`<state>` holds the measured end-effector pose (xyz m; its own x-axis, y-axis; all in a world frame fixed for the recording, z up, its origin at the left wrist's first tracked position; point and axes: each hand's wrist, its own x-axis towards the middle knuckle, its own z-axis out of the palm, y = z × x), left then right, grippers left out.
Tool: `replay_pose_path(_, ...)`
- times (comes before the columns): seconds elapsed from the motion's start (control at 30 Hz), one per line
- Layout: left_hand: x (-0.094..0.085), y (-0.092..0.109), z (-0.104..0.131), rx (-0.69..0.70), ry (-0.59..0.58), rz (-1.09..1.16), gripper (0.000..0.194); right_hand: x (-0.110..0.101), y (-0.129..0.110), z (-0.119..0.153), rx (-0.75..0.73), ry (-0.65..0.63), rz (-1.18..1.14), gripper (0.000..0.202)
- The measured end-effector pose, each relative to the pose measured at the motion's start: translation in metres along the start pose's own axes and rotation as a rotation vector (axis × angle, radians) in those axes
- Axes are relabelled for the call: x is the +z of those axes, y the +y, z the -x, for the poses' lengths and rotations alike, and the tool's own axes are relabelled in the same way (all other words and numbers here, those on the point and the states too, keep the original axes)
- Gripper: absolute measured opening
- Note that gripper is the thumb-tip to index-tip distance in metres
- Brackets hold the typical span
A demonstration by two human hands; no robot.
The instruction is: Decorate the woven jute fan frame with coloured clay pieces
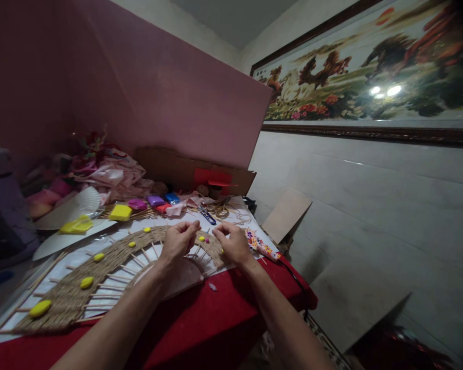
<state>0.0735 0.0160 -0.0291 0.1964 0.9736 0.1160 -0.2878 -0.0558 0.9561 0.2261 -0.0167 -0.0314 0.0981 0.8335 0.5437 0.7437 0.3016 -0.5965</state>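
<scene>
A woven fan-shaped piece (61,304) with thin sticks lies on white sheeting over the table. Several yellow clay discs (87,282) dot its woven band, and a small pink dot (207,240) shows near its right end. Above the right part of the fan is my left hand (180,240), fingers pinched together; anything between the fingertips is too small to name. Just right of it, my right hand (231,240) is also closed, thumb against fingers, over the fan's right end. The two hands are apart.
Yellow clay (120,212), purple clay (155,201) and blue clay (172,198) packets lie behind the fan. Blue-handled scissors (208,218) are beyond the hands. A floral-patterned object (260,245) lies at right on the red cloth (200,329). Cardboard (162,164) stands at the back.
</scene>
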Motion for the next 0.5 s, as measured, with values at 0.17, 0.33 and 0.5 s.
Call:
replay_pose_path(0.17, -0.001, -0.004, -0.001, 0.047, 0.112, -0.066, 0.034, -0.007, 0.005, -0.001, -0.057, -0.180, 0.387, 0.014)
replay_pose_path(0.33, -0.002, -0.007, -0.002, 0.054, 0.106, -0.085, 0.032, 0.005, 0.004, -0.011, -0.122, -0.270, 0.490, 0.016)
replay_pose_path(0.5, -0.003, -0.008, -0.002, 0.040, 0.083, -0.098, 0.033, 0.014, 0.009, -0.013, -0.167, -0.267, 0.482, 0.012)
